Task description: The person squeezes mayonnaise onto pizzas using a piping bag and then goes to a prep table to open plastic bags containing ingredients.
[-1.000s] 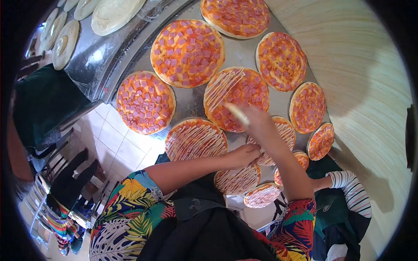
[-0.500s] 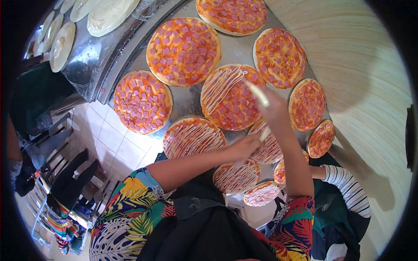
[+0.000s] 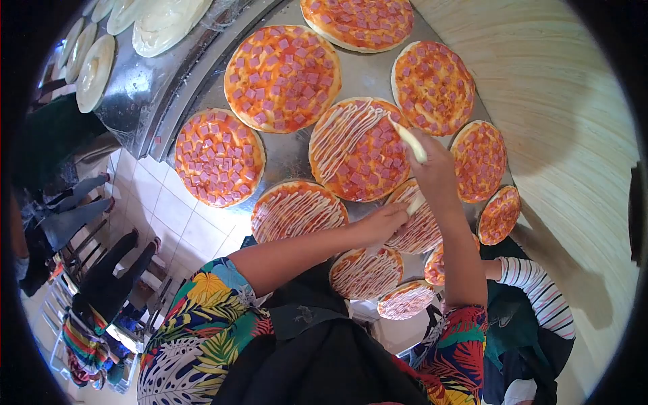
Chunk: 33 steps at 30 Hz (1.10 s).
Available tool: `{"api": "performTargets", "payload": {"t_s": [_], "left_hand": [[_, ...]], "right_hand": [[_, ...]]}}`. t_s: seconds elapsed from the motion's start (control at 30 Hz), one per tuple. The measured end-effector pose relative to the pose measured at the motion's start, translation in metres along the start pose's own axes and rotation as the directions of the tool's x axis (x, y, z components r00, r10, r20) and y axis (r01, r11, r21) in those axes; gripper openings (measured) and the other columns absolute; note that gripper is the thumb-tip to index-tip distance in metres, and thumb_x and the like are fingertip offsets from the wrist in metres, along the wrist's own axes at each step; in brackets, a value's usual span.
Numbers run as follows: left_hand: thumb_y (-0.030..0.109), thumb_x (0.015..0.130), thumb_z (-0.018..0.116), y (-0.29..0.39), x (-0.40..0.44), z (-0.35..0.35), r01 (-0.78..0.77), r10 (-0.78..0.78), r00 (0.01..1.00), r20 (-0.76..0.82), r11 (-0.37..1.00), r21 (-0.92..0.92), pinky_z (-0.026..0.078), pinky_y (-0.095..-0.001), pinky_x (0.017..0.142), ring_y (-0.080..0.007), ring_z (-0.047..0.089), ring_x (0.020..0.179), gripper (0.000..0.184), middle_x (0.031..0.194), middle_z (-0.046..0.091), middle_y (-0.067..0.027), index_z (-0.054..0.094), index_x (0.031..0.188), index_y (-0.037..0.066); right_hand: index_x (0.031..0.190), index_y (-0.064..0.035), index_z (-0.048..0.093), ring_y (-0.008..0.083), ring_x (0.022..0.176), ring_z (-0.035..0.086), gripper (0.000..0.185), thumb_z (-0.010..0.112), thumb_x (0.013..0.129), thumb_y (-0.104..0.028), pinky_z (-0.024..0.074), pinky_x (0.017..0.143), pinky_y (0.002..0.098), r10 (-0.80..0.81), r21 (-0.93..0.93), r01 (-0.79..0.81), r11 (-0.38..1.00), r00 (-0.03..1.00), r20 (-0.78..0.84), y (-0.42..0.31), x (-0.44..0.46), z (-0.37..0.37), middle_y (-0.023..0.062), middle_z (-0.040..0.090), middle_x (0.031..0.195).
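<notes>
My right hand is wrapped round a piping bag of pale cream-coloured sauce, its narrow tip pointing up and left. My left hand pinches the bag's tail end lower down. Below the tip lies a round pizza with red sauce and diced pink meat; thin pale zigzag lines cover its upper left part. Nearer to me, a pizza and another pizza carry the same lines all over. My left hand and forearm hide parts of these and of a pizza between my hands.
Several meat-topped pizzas without pale lines, such as one pizza, lie round about on the metal table. Pale dough discs sit on a surface at upper left. A co-worker's striped sleeve reaches in at right, beside the wood-patterned wall.
The pale lines on the middle pizza have spread further right. My right hand and the bag's tip have shifted slightly right; my left hand keeps its hold on the tail.
</notes>
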State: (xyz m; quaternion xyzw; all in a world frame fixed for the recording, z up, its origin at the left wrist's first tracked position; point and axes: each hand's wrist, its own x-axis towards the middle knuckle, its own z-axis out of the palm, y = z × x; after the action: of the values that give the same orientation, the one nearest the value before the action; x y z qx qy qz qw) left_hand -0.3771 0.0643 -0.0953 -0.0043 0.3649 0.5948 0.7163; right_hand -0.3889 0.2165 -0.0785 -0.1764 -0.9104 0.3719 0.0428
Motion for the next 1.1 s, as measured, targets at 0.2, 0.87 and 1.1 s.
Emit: {"api": "performTargets", "payload": {"t_s": [0.2,0.87,1.1], "left_hand": [[0.017,0.087,0.037,-0.032,-0.014,0.007,-0.049,0.005,0.97,0.242,0.983,0.175,0.032,-0.0225,0.048,-0.0074,0.037,0.053,0.015,0.064,0.04,0.0015,0.046,0.083,0.006],[0.019,0.088,0.038,-0.011,0.012,0.011,-0.001,0.001,0.997,0.08,1.0,-0.006,0.035,-0.0231,0.049,-0.0086,0.041,0.054,0.019,0.064,0.043,0.0001,0.047,0.079,0.006],[0.019,0.087,0.037,-0.047,-0.001,0.013,-0.028,-0.046,0.956,0.288,0.968,0.25,0.033,-0.0216,0.045,-0.0081,0.04,0.053,0.019,0.064,0.042,0.0009,0.048,0.081,0.006]], "right_hand": [[0.107,-0.0043,0.055,0.03,0.078,0.059,0.037,0.063,0.071,-0.008,0.0488,0.067,0.0343,-0.183,0.032,0.191,0.981,0.856,0.483,-0.038,-0.044,0.018,0.015,0.059,0.087],[0.108,-0.0068,0.055,0.0341,0.077,0.057,0.038,0.058,0.071,-0.002,0.0476,0.067,0.0378,0.096,0.007,-0.097,0.995,0.995,0.037,0.001,-0.007,-0.022,0.0175,0.059,0.085],[0.104,-0.0065,0.057,0.0302,0.076,0.058,0.038,0.063,0.066,-0.002,0.0475,0.068,0.0369,-0.041,-0.098,0.099,0.99,0.879,0.475,-0.027,-0.055,0.002,0.0121,0.059,0.084]]}}
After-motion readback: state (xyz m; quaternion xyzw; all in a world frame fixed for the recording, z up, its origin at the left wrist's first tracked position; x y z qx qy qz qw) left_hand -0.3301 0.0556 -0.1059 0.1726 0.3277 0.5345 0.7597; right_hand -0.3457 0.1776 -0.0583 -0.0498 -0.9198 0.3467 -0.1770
